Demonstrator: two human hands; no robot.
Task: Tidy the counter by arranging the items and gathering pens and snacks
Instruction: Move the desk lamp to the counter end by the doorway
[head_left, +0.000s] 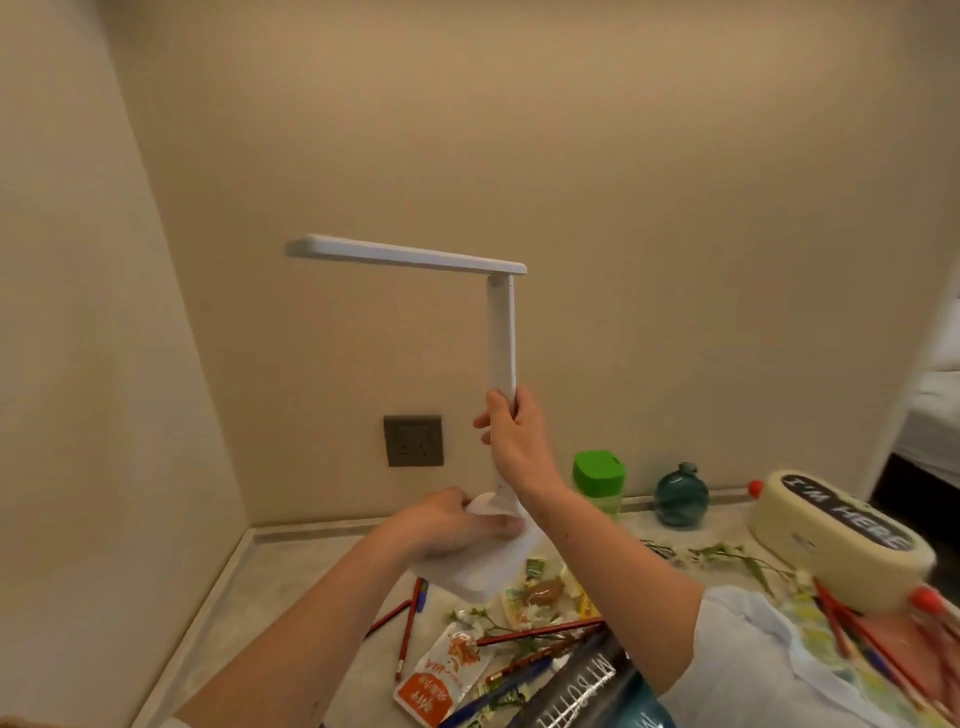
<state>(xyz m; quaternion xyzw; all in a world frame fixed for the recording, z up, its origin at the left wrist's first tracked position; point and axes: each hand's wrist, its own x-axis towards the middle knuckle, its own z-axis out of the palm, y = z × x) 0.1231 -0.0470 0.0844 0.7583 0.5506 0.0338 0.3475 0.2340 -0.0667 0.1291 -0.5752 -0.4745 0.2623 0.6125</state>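
We hold the white lamp over the far side of the counter — our right hand wrapped round its stem, our left hand holding its base — while the red pencils and snack packets lie scattered near us, not yet gathered.

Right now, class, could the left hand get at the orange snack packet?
Probably, but not while occupied: the left hand holds the lamp base; the orange snack packet lies uncovered on the counter just beside that forearm.
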